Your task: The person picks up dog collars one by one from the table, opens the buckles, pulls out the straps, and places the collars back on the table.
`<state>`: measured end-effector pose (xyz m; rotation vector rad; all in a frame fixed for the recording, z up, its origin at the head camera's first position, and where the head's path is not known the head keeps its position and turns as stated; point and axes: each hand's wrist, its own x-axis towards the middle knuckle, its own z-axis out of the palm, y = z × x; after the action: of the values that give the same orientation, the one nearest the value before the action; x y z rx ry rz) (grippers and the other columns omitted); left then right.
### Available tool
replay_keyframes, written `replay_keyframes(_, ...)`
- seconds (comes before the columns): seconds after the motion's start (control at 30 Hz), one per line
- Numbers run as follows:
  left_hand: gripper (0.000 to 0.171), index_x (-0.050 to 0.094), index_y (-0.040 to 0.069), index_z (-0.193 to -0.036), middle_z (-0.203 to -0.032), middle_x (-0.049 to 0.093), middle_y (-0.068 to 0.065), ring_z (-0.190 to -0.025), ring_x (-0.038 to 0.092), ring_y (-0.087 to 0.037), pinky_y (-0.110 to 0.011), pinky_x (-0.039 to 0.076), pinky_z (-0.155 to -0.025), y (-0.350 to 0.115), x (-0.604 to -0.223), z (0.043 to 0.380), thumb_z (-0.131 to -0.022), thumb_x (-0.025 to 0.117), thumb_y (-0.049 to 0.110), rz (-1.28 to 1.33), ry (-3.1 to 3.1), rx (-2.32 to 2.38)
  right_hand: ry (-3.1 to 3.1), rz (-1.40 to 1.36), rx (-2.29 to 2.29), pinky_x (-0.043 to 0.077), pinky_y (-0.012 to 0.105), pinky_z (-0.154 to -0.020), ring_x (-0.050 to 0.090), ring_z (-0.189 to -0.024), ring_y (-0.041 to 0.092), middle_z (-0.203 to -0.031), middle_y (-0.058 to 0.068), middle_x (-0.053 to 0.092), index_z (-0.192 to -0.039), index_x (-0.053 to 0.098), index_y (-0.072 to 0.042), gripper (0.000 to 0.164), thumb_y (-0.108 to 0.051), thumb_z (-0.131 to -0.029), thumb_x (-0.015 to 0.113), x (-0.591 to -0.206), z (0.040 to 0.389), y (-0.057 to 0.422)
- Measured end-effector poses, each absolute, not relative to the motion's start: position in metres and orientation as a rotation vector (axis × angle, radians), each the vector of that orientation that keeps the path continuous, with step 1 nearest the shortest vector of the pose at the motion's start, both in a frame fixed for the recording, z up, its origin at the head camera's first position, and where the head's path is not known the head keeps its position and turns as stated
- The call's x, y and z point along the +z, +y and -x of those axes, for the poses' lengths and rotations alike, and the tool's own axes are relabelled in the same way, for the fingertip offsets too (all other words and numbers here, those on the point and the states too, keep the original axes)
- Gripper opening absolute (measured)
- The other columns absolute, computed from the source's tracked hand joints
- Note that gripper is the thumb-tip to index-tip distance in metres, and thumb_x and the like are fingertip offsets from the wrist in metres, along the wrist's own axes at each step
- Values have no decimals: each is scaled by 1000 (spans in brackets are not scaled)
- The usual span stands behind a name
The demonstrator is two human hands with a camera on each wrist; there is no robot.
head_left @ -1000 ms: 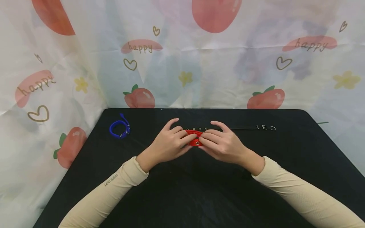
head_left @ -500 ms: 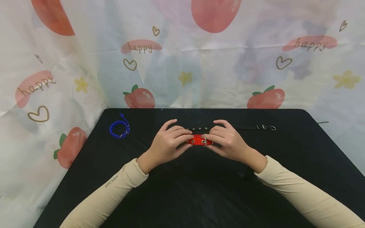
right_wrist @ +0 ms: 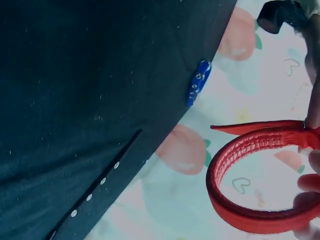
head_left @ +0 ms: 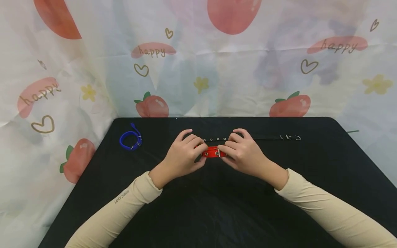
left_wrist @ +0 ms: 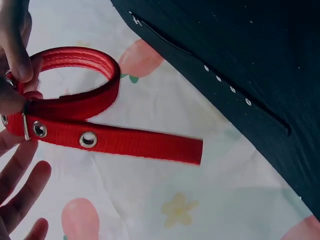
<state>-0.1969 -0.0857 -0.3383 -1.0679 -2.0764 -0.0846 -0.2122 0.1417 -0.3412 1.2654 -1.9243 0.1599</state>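
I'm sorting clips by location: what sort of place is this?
Probably a makeshift filming or demonstration booth: a printed fabric backdrop surrounds the far and left sides of a black table, where a blue collar lies.

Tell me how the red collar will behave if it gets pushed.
The red collar would probably bend but spring back: its loop stands open and its free end juts straight. Its ribbed webbing looks unlikely to slip. A thin band with small metal eyelets, it is probably light.

Forearms (head_left: 102, 214) angled inward, left fingers (head_left: 201, 149) pinching, right fingers (head_left: 228, 151) pinching, thumbs (head_left: 199, 164) below, little fingers (head_left: 184, 133) lifted away.
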Motion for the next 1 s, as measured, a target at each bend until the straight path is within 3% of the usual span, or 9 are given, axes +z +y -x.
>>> replay_keyframes(0.07,14,68,14,-84,-83,68,2,-81,62,-14,-41,45,-98,-85,-338,197,-73,73,22,1068,-2084,-114,-1938,-1270,218,47,50,-84,55,-71,20,-70,2,67,-87,72,-8,31,-16,-60,85,-342,212,141)
replay_keyframes(0.13,15,67,14,-86,-84,69,1,-82,63,-15,-41,45,-98,-85,-338,196,-74,73,22,1075,-2085,-129,-1932,-1280,246,46,51,-86,58,-73,21,-73,3,69,-90,72,-7,28,-23,-69,82,-342,211,140)
replay_keyframes(0.27,14,68,13,-86,-84,70,2,-83,63,-14,-41,44,-100,-83,-337,195,-75,71,22,1093,-2080,-119,-1860,-1302,225,48,50,-87,62,-74,21,-75,4,71,-93,72,-7,30,-33,-91,58,-343,210,136)
replay_keyframes(0.33,14,67,13,-85,-83,71,2,-82,64,-14,-41,43,-101,-83,-337,194,-75,72,23,1100,-2078,-110,-1806,-1306,204,48,49,-85,63,-73,20,-76,4,71,-92,72,-7,36,-33,-97,47,-345,210,135)
replay_keyframes(0.43,14,67,14,-83,-81,72,3,-80,65,-13,-42,43,-102,-83,-337,194,-75,73,24,1110,-2065,-109,-1719,-1318,204,49,48,-84,63,-72,20,-77,4,72,-90,73,-7,37,-30,-97,46,-346,211,135)
replay_keyframes(0.77,12,66,18,-81,-80,72,7,-80,64,-12,-46,40,-104,-82,-344,201,-72,73,23,1142,-1974,-143,-1476,-1429,364,49,46,-78,65,-70,14,-77,2,72,-89,76,-9,23,-26,-90,60,-350,216,132)
replay_keyframes(1.0,13,68,19,-82,-84,73,8,-83,64,-12,-48,38,-105,-84,-345,207,-71,74,25,1193,-1909,-106,-1492,-1497,413,49,45,-76,65,-74,17,-80,5,71,-87,74,-7,27,-26,-93,57,-350,217,133)
